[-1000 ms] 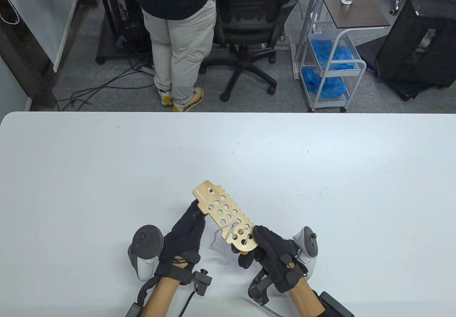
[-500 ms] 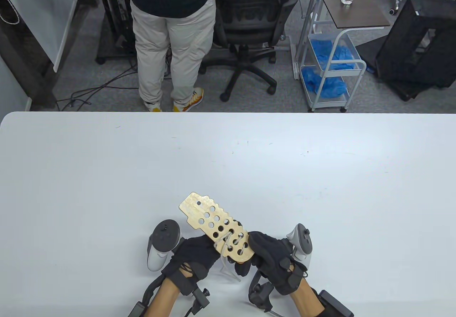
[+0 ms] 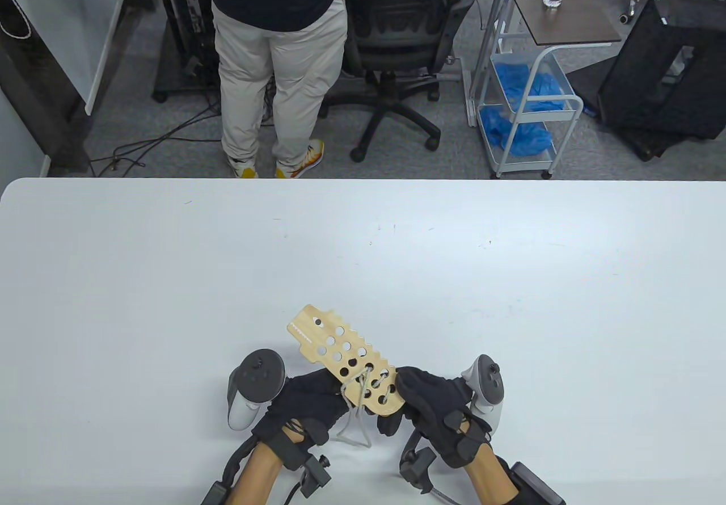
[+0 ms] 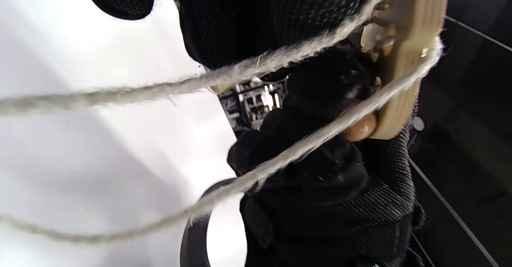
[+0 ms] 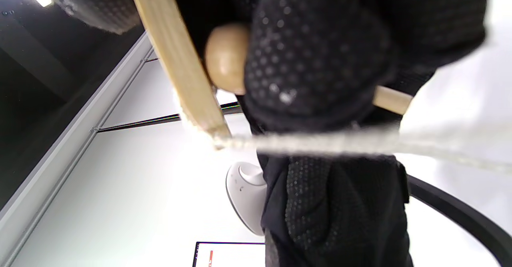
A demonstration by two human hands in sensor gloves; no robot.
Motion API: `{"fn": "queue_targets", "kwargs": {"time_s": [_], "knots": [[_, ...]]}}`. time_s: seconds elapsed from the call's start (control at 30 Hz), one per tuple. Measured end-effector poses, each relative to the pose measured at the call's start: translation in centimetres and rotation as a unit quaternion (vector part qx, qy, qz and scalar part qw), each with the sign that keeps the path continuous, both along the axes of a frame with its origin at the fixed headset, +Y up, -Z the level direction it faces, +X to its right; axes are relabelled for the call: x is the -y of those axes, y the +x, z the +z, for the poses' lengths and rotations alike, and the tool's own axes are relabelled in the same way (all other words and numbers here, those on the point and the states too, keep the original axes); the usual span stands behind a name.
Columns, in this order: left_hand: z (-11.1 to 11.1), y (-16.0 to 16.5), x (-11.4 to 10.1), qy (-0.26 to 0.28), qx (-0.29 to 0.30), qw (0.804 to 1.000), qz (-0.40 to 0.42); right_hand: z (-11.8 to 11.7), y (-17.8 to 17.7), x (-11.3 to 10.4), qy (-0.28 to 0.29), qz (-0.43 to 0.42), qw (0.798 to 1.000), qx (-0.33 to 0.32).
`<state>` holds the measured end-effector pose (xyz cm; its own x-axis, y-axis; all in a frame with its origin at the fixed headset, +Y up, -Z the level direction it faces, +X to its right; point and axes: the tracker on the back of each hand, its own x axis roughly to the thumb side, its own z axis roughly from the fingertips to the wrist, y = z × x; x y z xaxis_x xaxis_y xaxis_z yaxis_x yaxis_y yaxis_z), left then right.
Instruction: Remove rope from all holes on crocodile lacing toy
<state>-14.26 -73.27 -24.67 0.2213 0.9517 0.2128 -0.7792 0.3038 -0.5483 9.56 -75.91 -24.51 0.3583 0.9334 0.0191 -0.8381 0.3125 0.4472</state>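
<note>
Rope point(image 3: 353, 426) now hangs in a longer loop at 6 o'clock; left hand point(image 3: 309, 402) pinches it, right hand point(image 3: 434, 405) grips crocodile board point(image 3: 346, 360). Unlacing advances.

crocodile toy's point(image 3: 346, 360) near end hidden under right hand point(image 3: 434, 408), rope point(image 4: 256, 65) cut off at left wrist view's edge, rope blurred in right wrist view

Table point(image 3: 510, 278) bare beyond and beside hands; only lacing toy point(image 3: 340, 352) and rope loop point(image 3: 354, 434) between them.
</note>
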Motion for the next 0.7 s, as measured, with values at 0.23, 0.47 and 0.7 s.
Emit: {"fn": "queue_targets", "kwargs": {"time_s": [0.23,0.47,0.7], "knots": [[-0.1,0.0,0.2,-0.016,0.012,1.000,-0.014,0.0,-0.1,0.1,0.021,0.047,0.999,-0.011],[0.0,-0.3,-0.7,0.029,-0.027,0.997,-0.066,-0.1,0.1,-0.3,0.045,0.072,0.996,-0.001],[0.0,-1.2,-1.1,0.087,-0.100,0.981,-0.141,-0.4,2.1,-0.4,0.029,0.106,0.989,0.100]]}}
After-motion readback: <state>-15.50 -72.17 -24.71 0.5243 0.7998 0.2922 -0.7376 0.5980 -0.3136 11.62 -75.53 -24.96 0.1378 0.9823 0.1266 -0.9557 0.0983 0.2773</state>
